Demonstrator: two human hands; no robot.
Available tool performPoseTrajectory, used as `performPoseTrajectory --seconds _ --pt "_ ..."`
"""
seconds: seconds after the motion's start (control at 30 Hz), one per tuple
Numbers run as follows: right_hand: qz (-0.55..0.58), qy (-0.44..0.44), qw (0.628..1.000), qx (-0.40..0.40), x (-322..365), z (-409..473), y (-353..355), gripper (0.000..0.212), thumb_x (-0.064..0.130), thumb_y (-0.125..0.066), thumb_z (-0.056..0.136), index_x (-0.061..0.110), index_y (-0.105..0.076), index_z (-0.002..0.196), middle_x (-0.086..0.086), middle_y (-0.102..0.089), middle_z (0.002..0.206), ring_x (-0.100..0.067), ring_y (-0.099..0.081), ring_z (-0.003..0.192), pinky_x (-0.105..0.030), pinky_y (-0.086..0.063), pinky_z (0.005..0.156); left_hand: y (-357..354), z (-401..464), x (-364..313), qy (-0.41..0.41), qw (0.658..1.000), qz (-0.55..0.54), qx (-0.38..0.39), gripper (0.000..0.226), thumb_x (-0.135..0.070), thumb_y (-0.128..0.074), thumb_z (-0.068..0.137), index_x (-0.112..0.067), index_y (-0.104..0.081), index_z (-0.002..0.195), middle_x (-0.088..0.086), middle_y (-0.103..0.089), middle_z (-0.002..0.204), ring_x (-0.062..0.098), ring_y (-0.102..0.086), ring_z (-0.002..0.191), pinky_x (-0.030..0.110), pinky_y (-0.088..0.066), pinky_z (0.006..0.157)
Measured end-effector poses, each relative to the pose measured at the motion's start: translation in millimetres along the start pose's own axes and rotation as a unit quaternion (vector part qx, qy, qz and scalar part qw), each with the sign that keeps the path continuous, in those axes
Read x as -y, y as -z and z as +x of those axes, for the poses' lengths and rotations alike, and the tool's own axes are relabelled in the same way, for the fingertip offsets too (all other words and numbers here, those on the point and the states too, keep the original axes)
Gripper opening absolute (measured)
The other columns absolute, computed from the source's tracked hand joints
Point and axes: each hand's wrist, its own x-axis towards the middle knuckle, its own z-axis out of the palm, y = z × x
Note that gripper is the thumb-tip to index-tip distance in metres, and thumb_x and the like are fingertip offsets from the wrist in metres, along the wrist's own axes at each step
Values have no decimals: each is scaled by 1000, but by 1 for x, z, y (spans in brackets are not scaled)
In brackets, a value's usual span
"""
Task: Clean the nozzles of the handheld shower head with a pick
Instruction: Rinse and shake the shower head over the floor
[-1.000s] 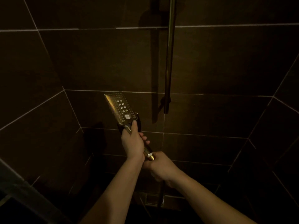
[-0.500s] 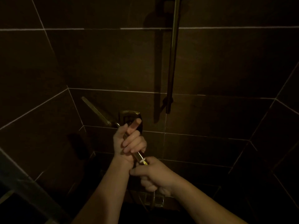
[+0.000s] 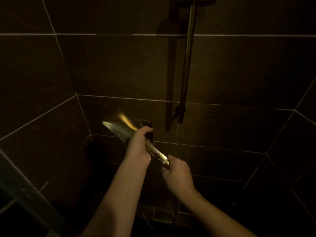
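A gold handheld shower head (image 3: 119,125) with a flat rectangular head points up and left in a dim shower stall. Its smooth back faces me, so the nozzles are hidden. My left hand (image 3: 139,146) is wrapped around the neck where the head meets the handle (image 3: 156,153). My right hand (image 3: 177,177) grips the lower end of the handle, at the hose joint. No pick is visible in either hand.
Dark tiled walls close in on the left, back and right. A vertical shower rail (image 3: 187,62) is fixed to the back wall above right of the head. A metal fitting (image 3: 162,215) sits low on the wall, below my hands. A frame edge (image 3: 18,183) crosses the lower left.
The shower head has been turned over: its nozzle face showed a second ago, went edge-on, and its smooth back faces me now. My left hand has shifted its hold at the neck.
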Motion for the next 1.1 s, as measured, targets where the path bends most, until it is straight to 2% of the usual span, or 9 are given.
performPoseTrajectory --seconds 0.17,0.27,0.37,0.47,0.53,0.63,0.77,0.87,1.1 --pt "-40 51 998 -3 4 3 7 24 18 -65 90 30 -57 111 15 -57 80 0 -60 70 -15 -50 59 -10 -5 8 -53 995 -57 -62 39 -21 -83 79 -17 -60 111 5 -65 104 20 -64 94 36 -55 87" --pt "98 20 990 101 6 3 9 13 11 -63 90 23 -63 95 6 -63 75 -3 -60 60 -17 -47 53 -4 -6 8 -75 994 -80 -12 16 -27 -78 86 -16 -67 88 -5 -56 65 8 -46 50 23 -39 50" --pt "290 -39 921 258 7 -3 17 16 7 -62 89 17 -57 77 3 -48 56 -9 -43 41 -24 -35 40 10 -2 0 -57 969 -52 236 45 -36 -69 90 -21 -44 55 -8 -33 42 7 -28 32 21 -23 36" --pt "426 -86 799 415 11 -11 26 37 4 -61 90 24 -42 65 7 -35 48 -5 -30 33 -19 -17 34 16 3 -5 -17 846 -108 521 38 -31 -66 94 -21 -42 66 -8 -30 43 7 -27 32 20 -25 37" --pt "450 -80 762 458 14 -12 27 39 4 -60 90 24 -38 64 9 -34 47 -3 -29 33 -20 -13 36 17 4 -3 2 811 -142 568 32 -28 -71 92 -16 -46 75 -7 -32 46 5 -27 34 20 -26 38" --pt "423 -68 800 421 17 -8 27 37 6 -62 89 22 -43 61 5 -36 49 -5 -32 35 -22 -16 38 14 3 -3 13 864 -136 484 35 -34 -83 80 -13 -55 81 -4 -49 56 8 -45 45 20 -39 46" --pt "329 -57 900 282 16 0 24 20 8 -62 87 16 -55 71 2 -42 50 -11 -38 37 -23 -29 37 3 -14 0 -53 989 -18 135 44 -47 -84 72 -14 -68 96 2 -63 80 16 -63 69 32 -53 66" --pt "231 -52 956 172 15 4 14 5 11 -63 88 10 -62 83 -1 -59 62 -11 -52 47 -27 -42 46 -12 -26 11 -123 989 72 -31 47 -44 -72 89 -18 -56 124 3 -66 103 19 -66 89 35 -56 77" --pt "-6 28 999 35 11 1 3 19 20 -64 92 30 -60 107 11 -64 83 0 -65 71 -18 -57 60 -16 -27 13 -97 990 -29 -99 65 -28 -75 86 -18 -47 143 6 -61 120 25 -58 114 46 -45 107"
